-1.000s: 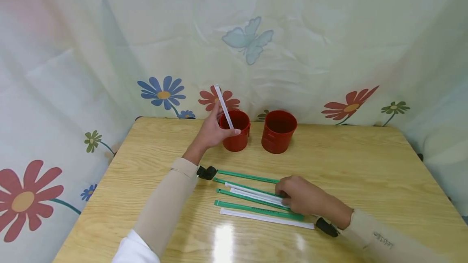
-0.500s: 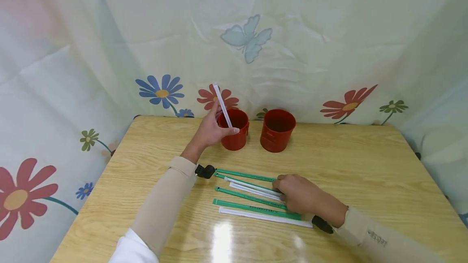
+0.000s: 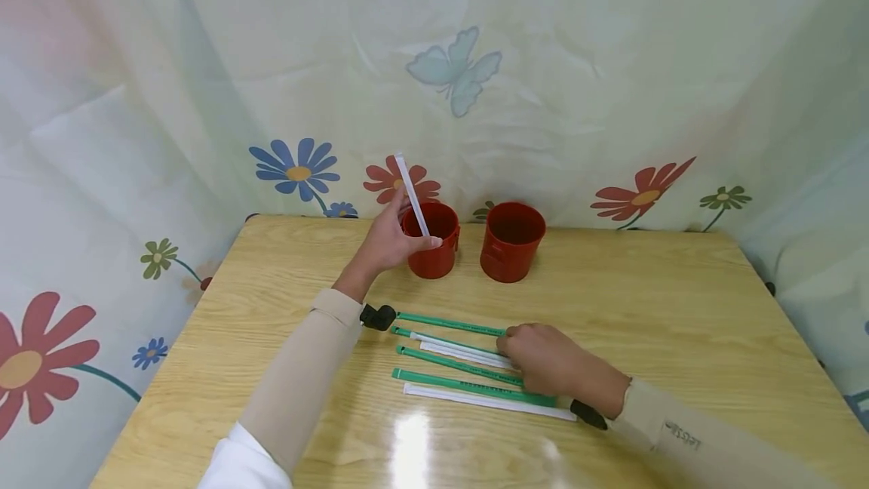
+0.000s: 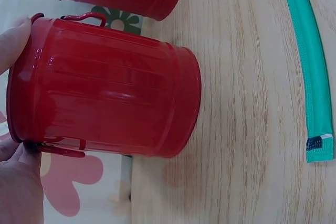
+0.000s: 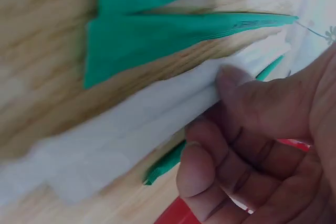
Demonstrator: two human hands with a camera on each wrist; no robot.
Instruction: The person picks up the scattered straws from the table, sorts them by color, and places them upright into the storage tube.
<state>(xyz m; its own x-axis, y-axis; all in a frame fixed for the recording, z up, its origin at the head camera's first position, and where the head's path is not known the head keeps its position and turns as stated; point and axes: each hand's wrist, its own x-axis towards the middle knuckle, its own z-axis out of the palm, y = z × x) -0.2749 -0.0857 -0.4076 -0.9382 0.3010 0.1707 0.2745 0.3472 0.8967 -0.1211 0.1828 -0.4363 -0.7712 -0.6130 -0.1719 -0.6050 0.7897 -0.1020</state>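
My left hand (image 3: 390, 241) grips the left red bucket (image 3: 432, 259) at its rim, thumb on the near side and fingers at the back. A white paper-wrapped straw (image 3: 412, 195) leans up out of that bucket. On the table, my right hand (image 3: 546, 359) is over the right ends of two white wrapped straws (image 3: 462, 352) lying side by side. In the right wrist view, its thumb (image 5: 247, 90) presses on these straws, with the fingers curled below. Green wrapped straws (image 3: 455, 324) lie above and below them, and another white straw (image 3: 489, 402) lies nearest me.
A second red bucket (image 3: 512, 244) stands right of the first, near the table's back edge. Behind the wooden table (image 3: 679, 308) hangs a flowered cloth (image 3: 577, 81). A black wrist camera (image 3: 378, 316) on the left arm overlaps the straws' left ends.
My right hand has slid slightly left along the two white straws. My left hand keeps its hold on the bucket, and the whole view has shifted a little.
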